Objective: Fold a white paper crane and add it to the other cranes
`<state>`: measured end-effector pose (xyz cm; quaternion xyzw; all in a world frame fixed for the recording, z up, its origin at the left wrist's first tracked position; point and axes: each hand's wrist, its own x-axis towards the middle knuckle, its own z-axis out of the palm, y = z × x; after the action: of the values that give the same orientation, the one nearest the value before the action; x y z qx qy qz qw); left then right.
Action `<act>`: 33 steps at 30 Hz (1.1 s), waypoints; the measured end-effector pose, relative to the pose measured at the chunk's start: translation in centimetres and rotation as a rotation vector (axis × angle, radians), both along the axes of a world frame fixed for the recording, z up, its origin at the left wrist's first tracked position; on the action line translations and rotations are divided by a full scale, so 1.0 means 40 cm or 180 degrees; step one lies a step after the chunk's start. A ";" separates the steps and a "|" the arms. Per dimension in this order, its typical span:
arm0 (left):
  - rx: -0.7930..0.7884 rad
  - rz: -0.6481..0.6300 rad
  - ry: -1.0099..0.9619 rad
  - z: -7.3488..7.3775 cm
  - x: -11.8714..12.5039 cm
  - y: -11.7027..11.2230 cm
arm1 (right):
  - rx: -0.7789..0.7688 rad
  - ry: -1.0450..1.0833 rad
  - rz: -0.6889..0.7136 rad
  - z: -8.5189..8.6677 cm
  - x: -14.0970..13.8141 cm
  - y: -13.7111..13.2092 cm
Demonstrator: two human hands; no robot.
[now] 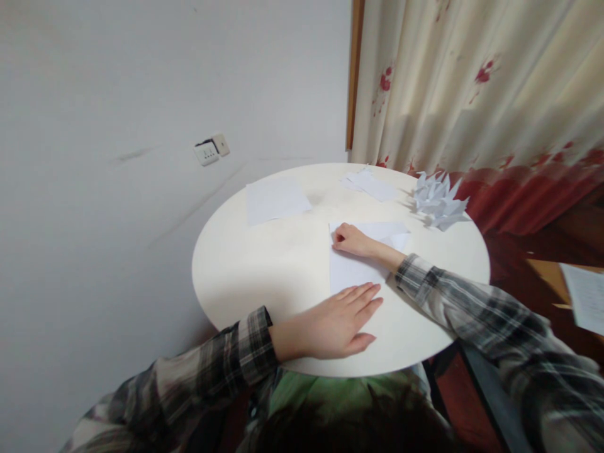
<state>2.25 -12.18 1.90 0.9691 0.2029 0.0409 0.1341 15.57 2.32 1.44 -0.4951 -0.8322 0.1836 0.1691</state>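
Observation:
A white sheet of paper (352,267) lies on the round white table (245,270), its top right corner folded over. My left hand (337,322) rests flat on the table, fingers stretched out and together, with the fingertips on the sheet's near edge. My right hand (352,240) reaches across from the right in a plaid sleeve. Its fingers are curled and press down on the sheet's far left corner.
Another white sheet (275,199) lies at the table's far left and a few loose sheets (370,184) at the back. A pile of folded paper shapes (438,200) sits at the far right edge. A wall with a socket (211,149) stands left, a curtain (472,94) right.

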 end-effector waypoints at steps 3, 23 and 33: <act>0.0002 -0.0007 -0.0013 0.000 0.000 0.000 | 0.0002 0.0196 -0.0021 -0.003 0.003 0.003; -0.0653 -0.0092 -0.0452 -0.003 -0.026 0.042 | -0.0505 0.1168 0.0422 -0.045 0.029 0.030; -0.0785 -0.0304 -0.0374 -0.009 -0.084 0.058 | -0.0468 0.1079 0.0441 -0.056 0.036 0.037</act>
<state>-1.13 -9.85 1.53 0.9498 0.1519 0.0659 0.2656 17.00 3.81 -0.82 -0.4096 -0.8083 0.3358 0.2571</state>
